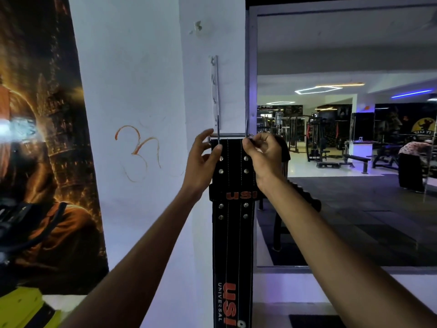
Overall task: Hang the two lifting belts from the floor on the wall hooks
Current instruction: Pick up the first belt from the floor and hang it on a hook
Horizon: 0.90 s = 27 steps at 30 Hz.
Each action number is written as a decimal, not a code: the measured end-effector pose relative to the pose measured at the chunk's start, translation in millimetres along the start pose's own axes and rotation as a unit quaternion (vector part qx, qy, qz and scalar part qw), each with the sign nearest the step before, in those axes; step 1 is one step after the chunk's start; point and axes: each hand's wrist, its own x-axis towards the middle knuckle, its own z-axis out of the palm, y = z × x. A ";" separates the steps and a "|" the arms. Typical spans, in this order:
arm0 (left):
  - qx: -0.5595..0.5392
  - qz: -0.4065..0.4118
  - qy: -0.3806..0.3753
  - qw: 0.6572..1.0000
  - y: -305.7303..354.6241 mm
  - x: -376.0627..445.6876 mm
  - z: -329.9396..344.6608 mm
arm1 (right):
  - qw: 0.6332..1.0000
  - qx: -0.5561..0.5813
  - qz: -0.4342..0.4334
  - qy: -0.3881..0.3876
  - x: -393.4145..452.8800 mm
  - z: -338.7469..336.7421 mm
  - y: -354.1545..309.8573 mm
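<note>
Both hands grip stitched, riveted black belt (233, 176) at buckle

Head cam, fwd, close to wall (146, 67)

The belt (233, 233) hangs against the wall (146, 91), poster (42, 138) left, mirror (343, 162) right.

Bare white wall (142, 91) left of the hook strip (214, 91) leaves open room for a hand. The mirror frame (252, 91) crowds the right side. The hanging black belt (233, 233) and 2 raised forearms fill the space below the strip.
</note>
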 end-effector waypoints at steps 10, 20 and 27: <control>0.049 -0.014 0.095 0.994 -29.1 51.0 15.3 | 0.997 -0.032 -0.022 -0.063 43.6 -1.2 34.3; 0.039 0.010 0.129 0.991 -112.6 124.9 10.2 | 0.996 -0.062 -0.057 -0.037 122.2 35.7 100.3; -0.008 -0.023 0.104 0.994 -156.6 190.8 3.5 | 0.993 -0.089 -0.082 -0.015 186.9 67.1 143.0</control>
